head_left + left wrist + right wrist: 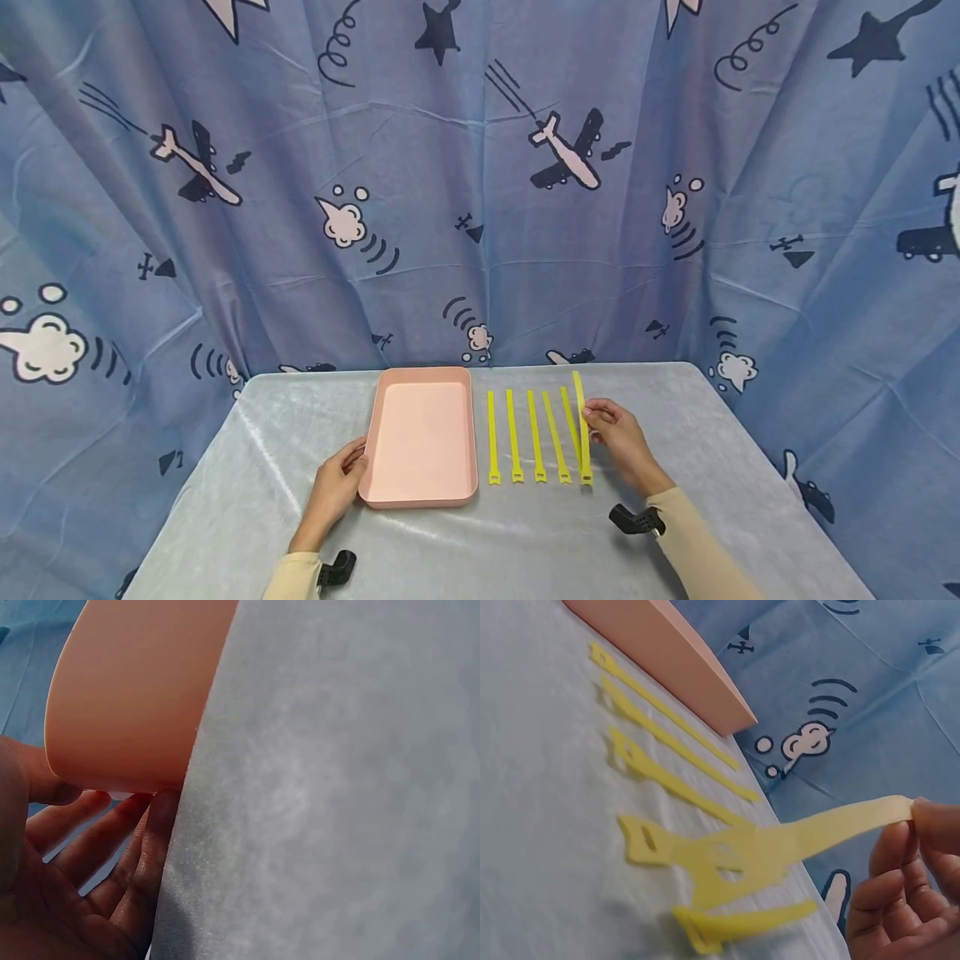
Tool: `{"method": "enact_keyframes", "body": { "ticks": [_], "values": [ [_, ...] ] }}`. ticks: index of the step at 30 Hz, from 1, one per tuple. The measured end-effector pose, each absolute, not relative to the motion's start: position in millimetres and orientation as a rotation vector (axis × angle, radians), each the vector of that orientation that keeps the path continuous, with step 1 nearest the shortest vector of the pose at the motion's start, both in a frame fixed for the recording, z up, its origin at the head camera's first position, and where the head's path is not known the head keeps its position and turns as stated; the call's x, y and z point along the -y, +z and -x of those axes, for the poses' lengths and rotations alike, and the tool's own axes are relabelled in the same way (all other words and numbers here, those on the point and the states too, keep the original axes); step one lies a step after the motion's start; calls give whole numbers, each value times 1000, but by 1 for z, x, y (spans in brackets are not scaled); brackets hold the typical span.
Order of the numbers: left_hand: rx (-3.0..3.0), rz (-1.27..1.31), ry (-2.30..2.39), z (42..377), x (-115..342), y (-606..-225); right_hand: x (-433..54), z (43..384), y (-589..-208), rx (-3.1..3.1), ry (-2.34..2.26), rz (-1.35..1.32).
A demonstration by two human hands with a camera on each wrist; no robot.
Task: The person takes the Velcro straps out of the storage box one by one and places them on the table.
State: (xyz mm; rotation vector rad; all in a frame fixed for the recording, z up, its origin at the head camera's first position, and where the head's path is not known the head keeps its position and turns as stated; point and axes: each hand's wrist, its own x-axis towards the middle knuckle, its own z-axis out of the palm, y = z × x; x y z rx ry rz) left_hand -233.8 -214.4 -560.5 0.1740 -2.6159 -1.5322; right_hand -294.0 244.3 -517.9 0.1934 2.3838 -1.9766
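A pink tray (pixel 417 437) lies on the table at centre left. Beside its left edge my left hand (pixel 334 487) rests, its extended fingers and thumb touching the outer wall (pixel 135 697). The thumb and index finger of my right hand (pixel 621 435) pinch the upper part of a yellow slotted-head cable strap (pixel 855 823). This strap slants up from the table at the right end of a row. Left of it lie several more yellow straps (pixel 536 437), slotted heads toward me. The held strap overlaps its neighbour (pixel 572 429) in the head view.
A pale grey cloth covers the table (pixel 540 550). Behind it hangs a blue curtain (pixel 480 167) printed with planes and stars, close to the far edge. A black wrist camera (pixel 636 520) sits on the right wrist, another (pixel 337 569) on the left.
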Motion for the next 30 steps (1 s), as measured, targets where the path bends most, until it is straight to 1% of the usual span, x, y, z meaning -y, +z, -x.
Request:
{"method": "enact_keyframes", "body": {
  "ticks": [9, 16, 21, 30],
  "values": [
    [2626, -173, -1530, 233, 215, -562, -264, 302, -518, -2467, -1832, -235],
    [2629, -176, -1535, 233, 215, -560, -278, 312, -526, -2372, -1872, -295],
    [2629, -175, -1535, 233, 215, -561, -281, 319, -533, -2344, -1866, -309],
    [2628, -179, -1522, 234, 215, -562, -282, 330, -544, -2421, -1711, -354]
  ]
}}
